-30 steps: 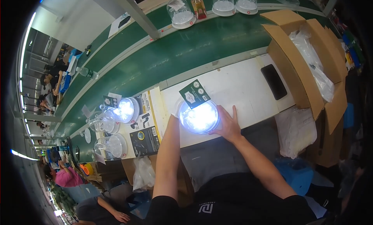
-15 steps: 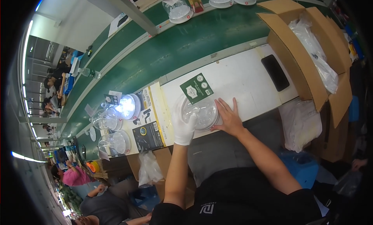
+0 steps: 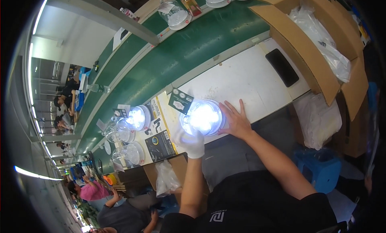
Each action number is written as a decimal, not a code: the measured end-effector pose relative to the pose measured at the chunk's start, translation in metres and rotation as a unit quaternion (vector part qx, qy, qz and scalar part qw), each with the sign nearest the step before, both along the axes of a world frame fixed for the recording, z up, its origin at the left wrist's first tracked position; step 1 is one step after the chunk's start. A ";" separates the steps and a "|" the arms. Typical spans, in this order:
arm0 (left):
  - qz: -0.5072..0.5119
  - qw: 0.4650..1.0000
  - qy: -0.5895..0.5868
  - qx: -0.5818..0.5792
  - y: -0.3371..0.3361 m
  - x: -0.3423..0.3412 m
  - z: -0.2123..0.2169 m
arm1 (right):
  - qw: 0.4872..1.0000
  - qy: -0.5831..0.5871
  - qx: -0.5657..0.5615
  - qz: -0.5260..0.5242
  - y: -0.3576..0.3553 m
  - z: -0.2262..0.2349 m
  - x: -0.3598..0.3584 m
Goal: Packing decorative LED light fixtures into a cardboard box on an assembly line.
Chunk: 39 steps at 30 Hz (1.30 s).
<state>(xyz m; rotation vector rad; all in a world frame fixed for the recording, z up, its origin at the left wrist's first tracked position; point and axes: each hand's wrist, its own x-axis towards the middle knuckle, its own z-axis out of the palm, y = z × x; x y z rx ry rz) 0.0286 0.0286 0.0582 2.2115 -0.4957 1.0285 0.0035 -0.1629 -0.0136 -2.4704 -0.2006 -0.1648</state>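
Note:
A clear dome-shaped lamp [image 3: 203,117] glows bright white in front of me, tipped with its round base toward my right. A dark green card [image 3: 180,100] stands at its far left, near the dome. My right hand [image 3: 238,122] is bare, its fingers spread out and its thumb and palm against the base's right side. At the near left of the dome is my left hand [image 3: 191,143] in a white glove. Motion and glare smear its fingers, so their hold cannot be made out.
Another lit dome lamp [image 3: 136,118] and an unlit one [image 3: 130,153] stand left, beside a printed carton [image 3: 159,146]. A black phone [image 3: 282,67] lies on the white board [image 3: 237,78]. An open cardboard box [image 3: 289,36] stands right. Behind runs a green belt [image 3: 209,44]. Co-workers sit far left.
The lamp between my hands has lit up. My gloved left hand has drawn down toward me from the dome's side, and the green card has shifted left. My right hand stays at the base.

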 end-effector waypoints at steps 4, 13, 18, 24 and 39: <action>-0.100 0.959 -0.053 0.259 -0.009 -0.016 0.029 | 1.000 0.008 0.007 0.000 0.000 -0.003 0.001; -0.110 0.834 0.126 0.526 -0.063 0.035 0.074 | 1.000 -0.009 0.023 -0.006 0.000 -0.001 -0.001; -0.099 0.687 0.191 0.694 -0.092 0.049 0.067 | 0.998 0.019 0.048 -0.022 0.001 -0.002 -0.002; -0.059 0.636 0.084 0.765 -0.082 0.028 -0.018 | 0.997 -0.017 0.062 -0.034 0.002 -0.004 -0.005; -0.259 0.895 0.165 0.325 0.046 -0.041 0.045 | 0.998 0.026 0.043 -0.033 0.000 -0.002 -0.005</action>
